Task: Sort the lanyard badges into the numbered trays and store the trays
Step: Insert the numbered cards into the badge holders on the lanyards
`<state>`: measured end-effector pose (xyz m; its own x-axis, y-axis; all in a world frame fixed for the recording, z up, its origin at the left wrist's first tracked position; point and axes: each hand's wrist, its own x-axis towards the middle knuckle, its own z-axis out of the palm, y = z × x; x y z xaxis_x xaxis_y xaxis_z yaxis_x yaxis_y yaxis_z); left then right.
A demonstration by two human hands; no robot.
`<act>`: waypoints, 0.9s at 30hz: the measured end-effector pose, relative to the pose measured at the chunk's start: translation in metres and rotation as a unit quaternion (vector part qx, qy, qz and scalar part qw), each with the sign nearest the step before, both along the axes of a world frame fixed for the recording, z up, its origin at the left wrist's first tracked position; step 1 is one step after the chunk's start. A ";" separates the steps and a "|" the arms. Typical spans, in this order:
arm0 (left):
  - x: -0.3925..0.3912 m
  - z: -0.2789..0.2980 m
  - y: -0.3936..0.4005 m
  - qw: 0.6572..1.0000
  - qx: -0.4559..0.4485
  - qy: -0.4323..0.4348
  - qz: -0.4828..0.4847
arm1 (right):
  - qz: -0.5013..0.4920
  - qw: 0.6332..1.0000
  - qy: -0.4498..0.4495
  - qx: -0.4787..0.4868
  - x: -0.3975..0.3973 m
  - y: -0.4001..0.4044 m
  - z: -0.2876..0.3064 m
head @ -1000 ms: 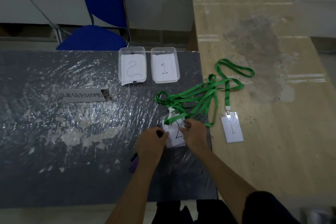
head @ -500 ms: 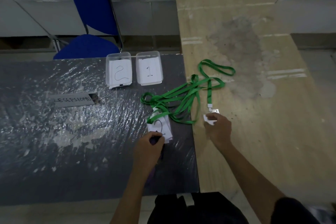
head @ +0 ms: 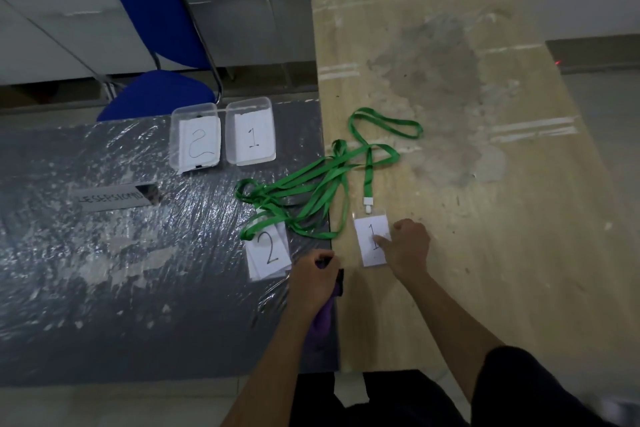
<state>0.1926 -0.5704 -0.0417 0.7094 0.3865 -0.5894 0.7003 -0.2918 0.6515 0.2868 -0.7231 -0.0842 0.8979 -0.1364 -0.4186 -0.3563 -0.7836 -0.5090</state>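
Badge number 1 (head: 370,242) lies flat on the pale wooden table (head: 502,218), close to that table's left edge, and my right hand (head: 405,248) rests on it: one finger is stretched out and presses on the card's middle, the other fingers loosely bent beside its right edge. Its green lanyard (head: 367,170) runs from the white clip at the card's far end up over the wood and loops away to the far right. Just left of it, on the dark foil-covered table (head: 104,270), sits the stack of badges marked 2 (head: 269,251), with more green straps (head: 298,198) tangled over its far end and spilling across the seam between the two tables. My left hand (head: 313,279) is at the stack's near right corner, fingers curled around a purple object (head: 323,317) that I cannot identify; whether it touches the badges I cannot tell. Farther off, at the dark table's far edge, stand two clear trays side by side: tray 2 (head: 195,139) on the left, tray 1 (head: 251,135) on the right, each with its numbered paper inside. A grey nameplate (head: 110,199) lies to the left. Beyond the tables stands a blue chair (head: 152,45).
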 end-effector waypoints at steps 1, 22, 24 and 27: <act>0.002 -0.002 -0.005 1.000 -0.011 0.004 -0.009 | 0.004 1.000 -0.001 -0.007 -0.001 0.000 -0.002; 0.017 -0.016 -0.050 0.996 -0.082 0.019 0.031 | -0.080 0.970 0.098 0.206 -0.003 -0.022 0.003; 0.016 -0.014 -0.049 0.996 -0.080 0.020 0.024 | -0.059 0.959 0.126 0.248 -0.008 -0.027 0.007; 0.014 -0.003 -0.045 0.998 -0.060 0.007 0.016 | -0.062 0.940 0.149 0.300 -0.018 -0.029 0.020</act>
<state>0.2066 -0.6154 -0.0445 0.6886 0.3349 -0.6432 0.7179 -0.1895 0.6699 0.2688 -0.7519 -0.0647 0.7213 0.1083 -0.6841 -0.6227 -0.3310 -0.7090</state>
